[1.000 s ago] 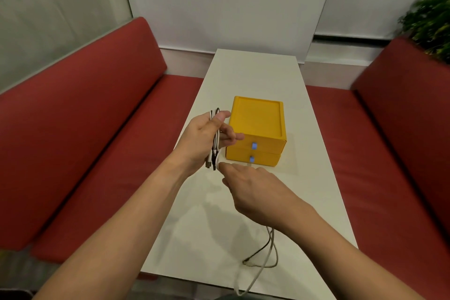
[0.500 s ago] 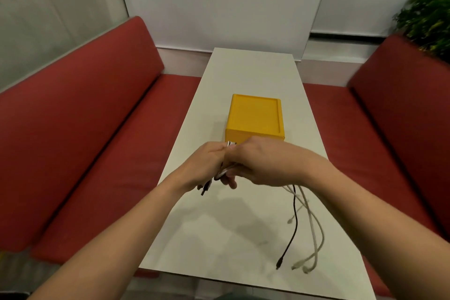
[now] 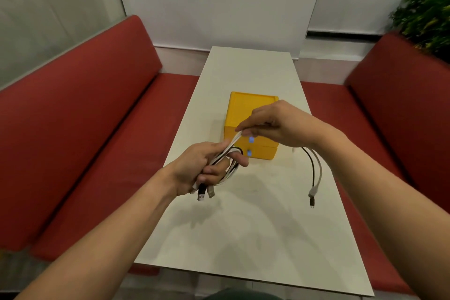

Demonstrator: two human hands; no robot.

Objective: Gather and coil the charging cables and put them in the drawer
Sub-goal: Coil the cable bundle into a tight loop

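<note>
White, black cables (image 3: pixel 230 146): left hand (image 3: pixel 202 168) fingers (image 3: pixel 241 161) curled round, right hand (image 3: pixel 275 124) fingers (image 3: pixel 248 122) pinching.

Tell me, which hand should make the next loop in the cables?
Probably the right hand. It pinches the free stretch of the cables, with the loose ends dangling below it. The left hand is busy gripping the coil.

Left hand (image 3: pixel 202 168) low, fingers curled tight; right hand (image 3: pixel 275 124) higher, fingertips pinching.
</note>
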